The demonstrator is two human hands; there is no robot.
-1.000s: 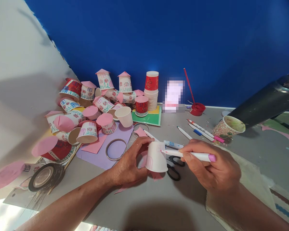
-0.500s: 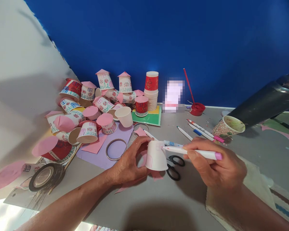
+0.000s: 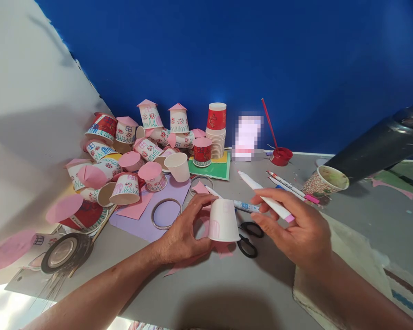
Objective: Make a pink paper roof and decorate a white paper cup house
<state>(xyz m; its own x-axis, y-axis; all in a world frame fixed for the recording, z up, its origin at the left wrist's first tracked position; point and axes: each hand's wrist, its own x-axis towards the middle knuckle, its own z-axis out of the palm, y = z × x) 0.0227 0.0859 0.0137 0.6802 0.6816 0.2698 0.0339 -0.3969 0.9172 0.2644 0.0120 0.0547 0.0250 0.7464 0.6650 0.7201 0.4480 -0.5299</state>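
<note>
Steadiness counts: left hand grips the upturned white cup on the near table while right hand, clamped on 1 pink marker lifted just right of it, should return lightly, I judge.

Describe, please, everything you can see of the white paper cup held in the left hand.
The white paper cup looks like thin, plain paper. It is held mouth down, its narrower base uppermost and its wide rim low over the grey table, slightly tilted. A pink outline, like a small arched door, is drawn near the rim on its left side. The left hand grips it from the left, thumb near the base. The pink marker in the right hand is clear of it. Black scissors lie just behind.
</note>
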